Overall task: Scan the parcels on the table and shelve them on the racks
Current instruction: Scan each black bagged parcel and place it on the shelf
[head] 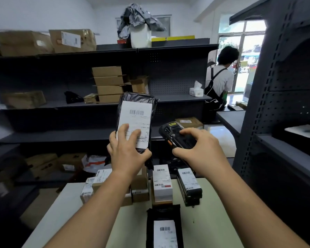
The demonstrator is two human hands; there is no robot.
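Note:
My left hand [127,149] holds a black plastic-wrapped parcel [138,102] upright above the table, its white barcode label facing me. To its right, my right hand [199,149] grips a black handheld scanner [172,133], whose top end points up and away toward the racks. On the pale table [204,221] below lie several more labelled parcels: a white box [162,183], a dark flat parcel [189,185], small cardboard boxes [97,183] and a black bagged parcel [164,228] nearest me.
Dark metal racks [168,51] run across the back, carrying cardboard boxes [108,85] and a tissue pack [196,90]. Another rack [276,104] stands close on the right. A person in an apron [218,81] stands at the far right by the doorway.

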